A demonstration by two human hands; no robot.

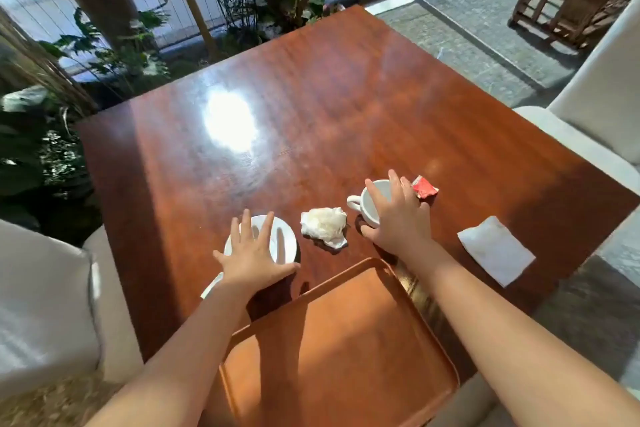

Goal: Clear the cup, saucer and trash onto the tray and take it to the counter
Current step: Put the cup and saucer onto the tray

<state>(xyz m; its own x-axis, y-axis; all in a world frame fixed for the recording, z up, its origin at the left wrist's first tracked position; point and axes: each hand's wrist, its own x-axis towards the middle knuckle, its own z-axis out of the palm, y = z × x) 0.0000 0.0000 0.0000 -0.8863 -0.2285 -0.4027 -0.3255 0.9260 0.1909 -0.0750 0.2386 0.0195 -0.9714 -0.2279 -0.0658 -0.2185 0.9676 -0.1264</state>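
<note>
A: Where does it all sit?

B: Low centre of the frame. The right hand (398, 218) is draped over the cup (372, 199), fingers curled round its rim and side; whether it has truly closed on it I cannot tell. The left hand (254, 255) lies spread and flat over the saucer (280, 239), gripping nothing.

A: And the tray (332, 350)?

B: Bottom centre, bare. The wad (324, 226) lies between the dishes, the red wrapper (424, 186) just right of the cup, the napkin (496, 255) far right.

A: How to lift well?

B: Pinch the saucer's edge, keep the cup upright, and set both down near the tray's middle.
</note>
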